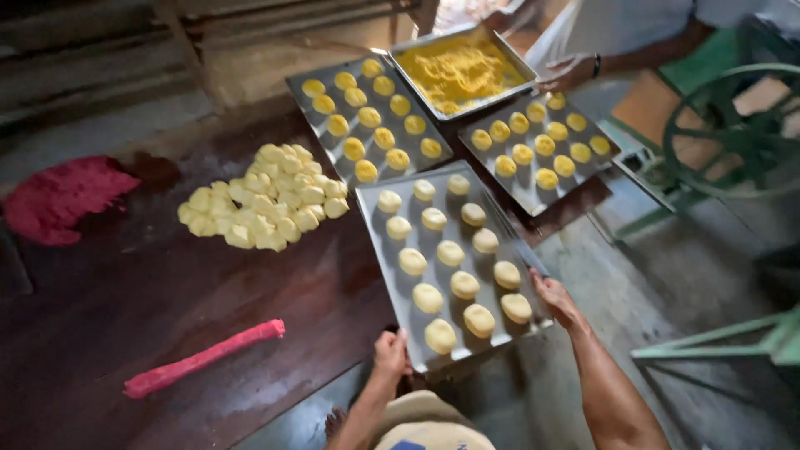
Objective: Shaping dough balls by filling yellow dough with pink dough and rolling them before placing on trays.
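A: Tray (392, 275) of pale dough balls (451, 253) sits at the near edge of the dark table (167, 292), partly overhanging it. Both hands are on it.

B: Grip?

A: Left hand (390, 352) is clamped on the near corner, fingers curled over the rim. Right hand (557, 302) holds the right edge, fingers closed on the lip, thumb on top.

B: Handling advice?

A: Keep it level, I'd judge; the balls sit loose and could roll.

B: Surroundings?

A: Two trays of yellow-coated balls (371, 117) beyond, a pan of yellow crumbs (458, 71), a heap of cut dough (262, 200), a red dough roll (204, 358). Another person's hand (567, 73) touches the pan.
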